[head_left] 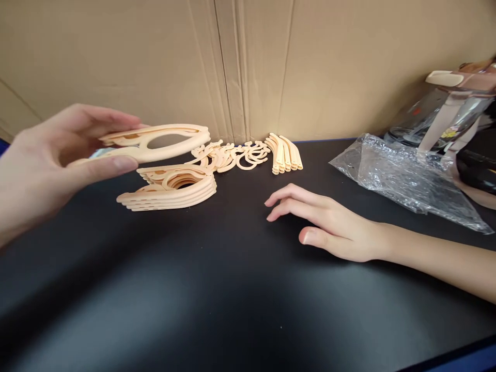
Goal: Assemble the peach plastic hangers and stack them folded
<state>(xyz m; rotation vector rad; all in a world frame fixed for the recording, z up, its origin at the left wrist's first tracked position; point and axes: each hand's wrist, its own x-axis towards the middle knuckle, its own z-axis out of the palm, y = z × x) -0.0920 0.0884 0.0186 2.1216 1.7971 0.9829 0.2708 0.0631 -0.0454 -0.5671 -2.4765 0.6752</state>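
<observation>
My left hand (83,147) pinches a peach-coloured folding clothes hanger (170,150) between thumb and fingers, holding it in the air at the left. Just below it lies a stack of several similar folded hangers (174,195) on the dark table. My right hand (329,222) is open, palm down and fingers loosely bent, with nothing in it. Behind the stack is a loose pile of curved hanger hooks (248,155). Beside that pile, straight hanger arms (284,153) lie in a neat group.
A crumpled clear plastic bag (403,175) lies on the black table (232,289) at the right. Behind it stands a clear bottle (422,116) with a pinkish lid and strap. Brown cardboard (155,62) rises along the back edge.
</observation>
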